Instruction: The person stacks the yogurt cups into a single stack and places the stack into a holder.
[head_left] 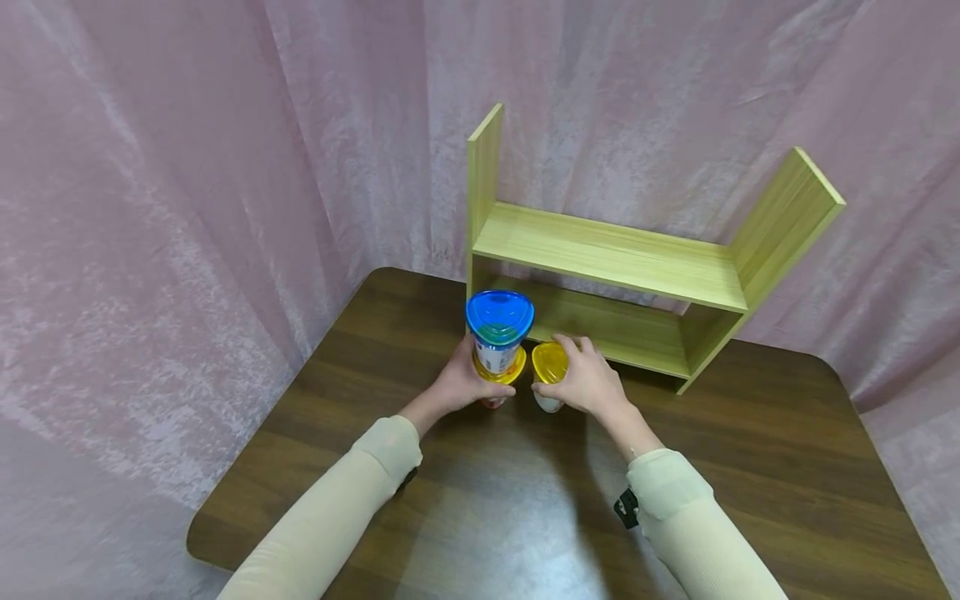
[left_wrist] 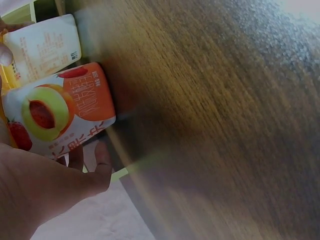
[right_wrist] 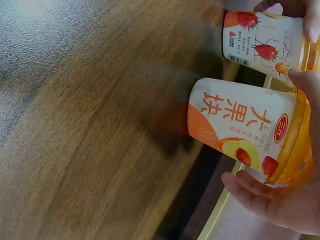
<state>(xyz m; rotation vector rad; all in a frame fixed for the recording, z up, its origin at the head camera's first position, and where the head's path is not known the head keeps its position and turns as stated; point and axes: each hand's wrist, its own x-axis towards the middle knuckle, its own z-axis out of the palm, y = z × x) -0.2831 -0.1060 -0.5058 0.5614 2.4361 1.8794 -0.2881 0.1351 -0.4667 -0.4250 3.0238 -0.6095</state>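
My left hand [head_left: 461, 382] holds a yellow-lidded yogurt cup [head_left: 512, 372] between thumb and fingers. On top of its lid stands a second cup with a blue lid [head_left: 499, 317]. Just to the right, my right hand [head_left: 594, 383] grips another yellow-lidded yogurt cup [head_left: 550, 363] near its lid. In the left wrist view the left cup [left_wrist: 60, 107] shows a peach and strawberry print. The right cup [right_wrist: 235, 125] carries orange lettering and fruit in the right wrist view. Both lower cups are upright, side by side with a narrow gap.
Right behind the cups stands a light wooden shelf [head_left: 611, 250] with two levels and tall side panels. The dark wooden table [head_left: 495, 508] has rounded corners. Pink curtains [head_left: 225, 167] hang behind and beside it.
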